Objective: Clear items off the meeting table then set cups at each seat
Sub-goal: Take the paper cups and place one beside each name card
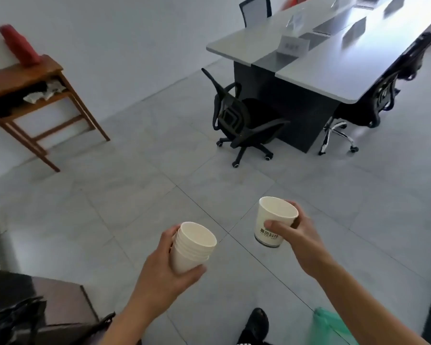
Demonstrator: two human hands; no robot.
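So closest in, the left hand (pixel 164 267) was wrapped around a stack of white paper cups (pixel 192 247), thumb across the front and fingers round the back, open ends facing up. The right hand (pixel 296 242) was gripping a single paper cup (pixel 271 220) with some dark printed lettering on its side, held a bit farther out and to the right. The hands were apart, and the single cup wasn't touching the stack.

Below them were a black shoe (pixel 258 322) on the grey tiled floor (pixel 159 195) and something green and plasticky (pixel 331 327) by the right forearm, too blurry to call. A black bag (pixel 15 317) sat near left.

The meeting tabletop (pixel 334 70) was well off, far right, with a white name card (pixel 292 46) and more blurry stands on it. A black office chair (pixel 239 120) stood at its near-left corner and another (pixel 366 108) on its right side. Far left against the wall was a wooden side table (pixel 23 78) with a red bundle (pixel 19 44) on top.
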